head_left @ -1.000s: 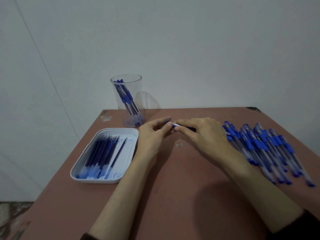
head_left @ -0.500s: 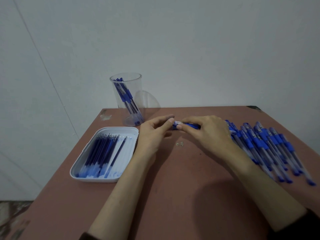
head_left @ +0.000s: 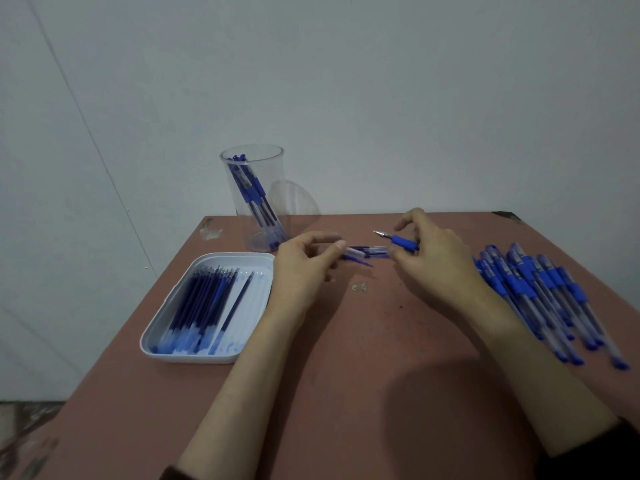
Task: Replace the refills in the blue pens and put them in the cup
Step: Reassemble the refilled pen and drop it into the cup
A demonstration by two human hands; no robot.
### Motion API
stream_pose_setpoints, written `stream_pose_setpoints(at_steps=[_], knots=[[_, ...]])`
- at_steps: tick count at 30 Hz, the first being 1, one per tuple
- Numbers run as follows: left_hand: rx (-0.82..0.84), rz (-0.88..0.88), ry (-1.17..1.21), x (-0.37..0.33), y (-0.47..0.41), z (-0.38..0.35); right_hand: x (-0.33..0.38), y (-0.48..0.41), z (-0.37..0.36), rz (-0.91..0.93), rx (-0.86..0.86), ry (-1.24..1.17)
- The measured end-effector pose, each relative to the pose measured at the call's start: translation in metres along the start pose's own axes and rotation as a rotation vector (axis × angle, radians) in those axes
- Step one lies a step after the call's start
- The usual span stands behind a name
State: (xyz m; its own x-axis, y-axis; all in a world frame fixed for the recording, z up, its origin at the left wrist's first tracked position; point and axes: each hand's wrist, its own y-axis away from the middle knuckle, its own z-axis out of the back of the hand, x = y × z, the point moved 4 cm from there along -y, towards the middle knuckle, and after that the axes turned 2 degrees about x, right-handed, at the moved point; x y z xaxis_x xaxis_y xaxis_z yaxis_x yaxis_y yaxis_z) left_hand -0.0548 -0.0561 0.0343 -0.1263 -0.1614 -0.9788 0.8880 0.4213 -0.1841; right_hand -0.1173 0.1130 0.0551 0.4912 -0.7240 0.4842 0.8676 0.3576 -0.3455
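Note:
My left hand (head_left: pixel 304 265) pinches the clear barrel of a blue pen (head_left: pixel 369 251) above the table's middle. My right hand (head_left: pixel 433 261) holds that pen's blue grip section with its metal tip (head_left: pixel 398 240), pulled apart from the barrel. A thin blue refill (head_left: pixel 360 261) lies just under the barrel. The clear cup (head_left: pixel 254 199) stands at the back left with several blue pens inside. A pile of blue pens (head_left: pixel 540 292) lies to the right, beside my right forearm.
A white tray (head_left: pixel 207 355) holding several blue refills sits to the left of my left forearm. The brown table (head_left: pixel 346 393) ends at the grey wall behind. A small scrap (head_left: pixel 360 287) lies near the middle.
The pen that both hands held together has come apart: my right hand has drawn the grip section away to the right while my left hand keeps the barrel.

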Motion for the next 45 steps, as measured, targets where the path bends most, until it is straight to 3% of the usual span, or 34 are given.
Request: stream_pose_setpoints(at_steps=[5, 9, 12, 15, 18, 20, 25, 29, 36, 45], knots=[[0.36, 0.026, -0.395, 0.006, 0.006, -0.016, 0.002, 0.0, 0.002, 0.011, -0.051, -0.272], [0.484, 0.004, -0.485, 0.008, 0.01, -0.02, 0.001, -0.002, -0.004, -0.006, -0.04, -0.448], [0.318, -0.015, -0.251, 0.001, 0.008, -0.018, 0.003, -0.001, -0.009, -0.105, 0.076, -0.741], [0.286, 0.052, 0.311, -0.009, 0.01, -0.021, 0.017, 0.006, -0.016, -0.213, 0.314, -1.027], [0.317, 0.063, 0.457, -0.011, 0.01, -0.022, 0.03, 0.013, -0.022, -0.247, 0.521, -1.181], [0.306, 0.045, 0.482, -0.01, 0.009, -0.022, 0.031, 0.014, -0.025, -0.235, 0.544, -1.231], [0.183, 0.046, 0.554, -0.007, 0.006, -0.017, 0.031, 0.011, -0.029, -0.144, 0.373, -1.21], [0.084, 0.069, 0.569, -0.003, 0.004, -0.014, 0.031, 0.011, -0.027, -0.013, 0.235, -1.012], [0.197, 0.122, 0.721, -0.009, 0.006, -0.019, 0.025, 0.009, -0.028, 0.009, 0.105, -0.858], [0.145, 0.084, 0.664, -0.006, 0.003, -0.014, 0.018, 0.005, -0.021, -0.002, 0.081, -0.83]])
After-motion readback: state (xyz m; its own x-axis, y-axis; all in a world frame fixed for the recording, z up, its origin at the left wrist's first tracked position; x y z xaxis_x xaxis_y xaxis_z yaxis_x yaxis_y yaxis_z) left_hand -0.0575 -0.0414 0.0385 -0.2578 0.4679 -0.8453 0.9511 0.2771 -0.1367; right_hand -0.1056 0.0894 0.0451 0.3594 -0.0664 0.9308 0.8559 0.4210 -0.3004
